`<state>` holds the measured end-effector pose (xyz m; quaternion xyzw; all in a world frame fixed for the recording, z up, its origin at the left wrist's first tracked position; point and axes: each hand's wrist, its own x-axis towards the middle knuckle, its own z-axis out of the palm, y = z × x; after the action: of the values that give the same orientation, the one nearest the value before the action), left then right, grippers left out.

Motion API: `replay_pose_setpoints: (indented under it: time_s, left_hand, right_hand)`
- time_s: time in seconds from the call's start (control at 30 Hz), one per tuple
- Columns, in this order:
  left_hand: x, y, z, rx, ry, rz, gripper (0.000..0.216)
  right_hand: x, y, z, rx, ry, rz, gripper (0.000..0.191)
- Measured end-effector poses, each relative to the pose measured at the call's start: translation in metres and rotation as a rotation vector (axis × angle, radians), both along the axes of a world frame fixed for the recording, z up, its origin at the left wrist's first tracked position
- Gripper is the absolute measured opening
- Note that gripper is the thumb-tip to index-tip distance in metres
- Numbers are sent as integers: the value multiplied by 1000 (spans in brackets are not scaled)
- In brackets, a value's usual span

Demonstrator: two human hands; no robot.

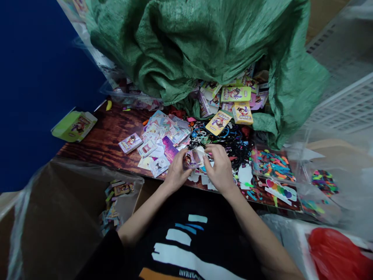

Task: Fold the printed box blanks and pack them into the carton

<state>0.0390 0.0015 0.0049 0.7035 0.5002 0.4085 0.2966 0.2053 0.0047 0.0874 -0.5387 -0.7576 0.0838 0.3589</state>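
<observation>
My left hand (176, 174) and my right hand (220, 169) meet over a wooden tabletop (96, 134), both pinching a small glossy printed card packet (192, 159). My fingers hide part of it. Just beyond my left hand lies a loose heap of similar printed cards (164, 136). A tangle of black cords and small colourful plastic pieces (236, 149) sits close beyond my right hand. Yellow cartoon-printed packets (236, 94) spill from under a crumpled green woven sack (186, 42).
A plastic-lined cardboard box (67, 202) with several cards inside stands at the lower left. A clear tray of colourful pieces (272, 165) is on the right, near a white plastic crate (344, 89). A lime-green box (74, 126) rests at the left. A red bag (335, 252) lies at the lower right.
</observation>
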Motion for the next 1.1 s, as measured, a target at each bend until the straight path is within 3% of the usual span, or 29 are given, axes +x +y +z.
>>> replay_pose_setpoints:
  time_s: [0.1,0.33,0.57,0.77,0.93,1.0,1.1]
  left_hand:
    - [-1,0,-3,33,44,23,66]
    - [-2,-1,-1,62,75,34,68]
    - [-4,-2,0,81,132,34,67]
    - [-2,-5,6,38,161,31,69]
    - [-2,-5,5,18,130,26,69]
    - [-3,-6,4,-34,71,24,68]
    - [-4,-7,7,-23,-50,27,64]
  right_hand:
    - [0,1,-5,-29,-78,-3,12]
    - [-1,2,-9,65,-148,-62,6]
    - [3,4,-9,15,-156,-123,10]
    - [-5,3,-6,24,-104,49,13]
    - [4,21,-9,-260,-41,302,18]
    - [15,23,1,-339,51,373,17]
    - [28,10,23,-327,249,307,18]
